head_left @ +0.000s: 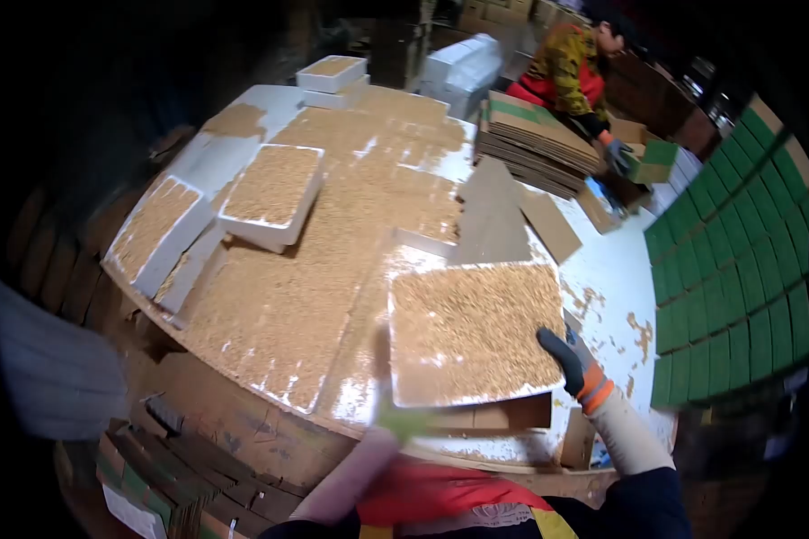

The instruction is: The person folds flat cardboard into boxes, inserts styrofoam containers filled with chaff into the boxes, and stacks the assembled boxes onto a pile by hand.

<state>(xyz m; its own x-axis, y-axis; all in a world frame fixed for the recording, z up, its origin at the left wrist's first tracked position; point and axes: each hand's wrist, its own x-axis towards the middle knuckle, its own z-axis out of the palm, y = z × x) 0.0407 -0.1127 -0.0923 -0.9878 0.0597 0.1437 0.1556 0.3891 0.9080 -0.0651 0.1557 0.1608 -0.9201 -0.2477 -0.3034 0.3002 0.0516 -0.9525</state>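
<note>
A shallow white box (393,359) filled with tan, flaky loose material (476,328) is tilted toward me, over an open cardboard box (503,415) on the table. My right hand (566,361), in a dark glove with an orange cuff, grips its right edge, thumb over the rim and fingers hidden beneath. Near the lower left corner is my left hand (403,419), smeared by motion with a greenish-yellow patch at the wrist. Its fingers cannot be made out, nor whether it touches the box.
Tan material covers much of the white table (616,256). Filled white boxes (283,235) stand at the left and a small stack (333,97) at the back. Flattened cartons (535,153) lie far right, beside a co-worker (562,67) handling a carton. Green cartons (737,260) form a wall at right.
</note>
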